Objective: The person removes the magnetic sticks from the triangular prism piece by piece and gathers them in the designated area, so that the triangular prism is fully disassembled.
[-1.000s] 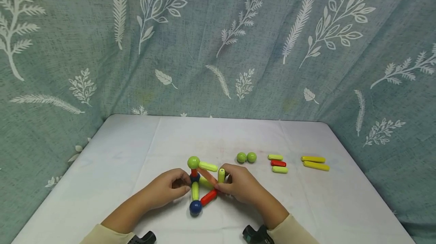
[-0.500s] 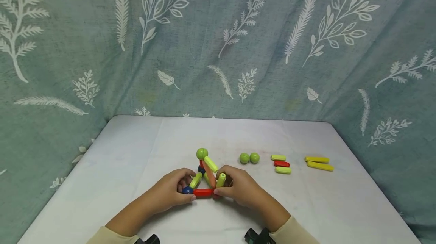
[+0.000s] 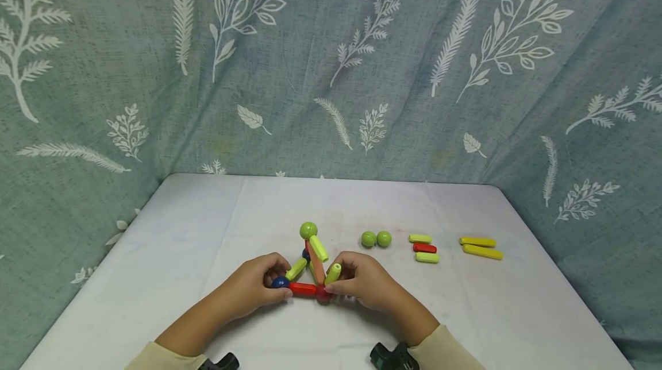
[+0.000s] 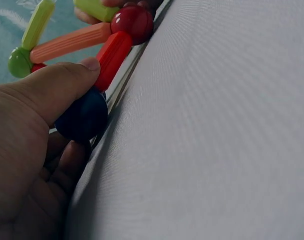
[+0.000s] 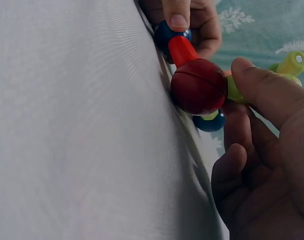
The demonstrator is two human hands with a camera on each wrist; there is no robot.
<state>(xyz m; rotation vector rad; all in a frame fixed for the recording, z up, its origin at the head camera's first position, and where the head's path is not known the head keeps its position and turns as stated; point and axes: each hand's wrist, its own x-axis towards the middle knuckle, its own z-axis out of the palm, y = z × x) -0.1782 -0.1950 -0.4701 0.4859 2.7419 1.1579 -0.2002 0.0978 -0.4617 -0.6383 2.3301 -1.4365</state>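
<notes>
A structure of magnetic rods and balls stands on the table between the hands. My left hand (image 3: 261, 281) grips its front blue ball (image 4: 82, 116), thumb over the top. From that ball a red rod (image 3: 303, 289) runs to a dark red ball (image 5: 199, 86). My right hand (image 3: 362, 281) pinches a yellow-green rod (image 3: 333, 273) that slants up from the red ball. An orange rod (image 4: 74, 42) links the red ball to the raised green ball (image 3: 308, 230), which bears another yellow-green rod (image 3: 319, 248). A second blue ball (image 5: 210, 121) sits at the back, partly hidden.
Behind and to the right lie two green balls (image 3: 376, 238). Further right are two short yellow-green rods (image 3: 426, 257) with a red rod (image 3: 424, 248) between them, then two longer yellow rods (image 3: 482, 251). A patterned cloth (image 3: 331, 71) hangs behind the white table (image 3: 207, 215).
My left hand has gone from beside the rear blue ball to holding the front one. The structure has turned, its front blue ball swinging left and its green ball shifting right and back.
</notes>
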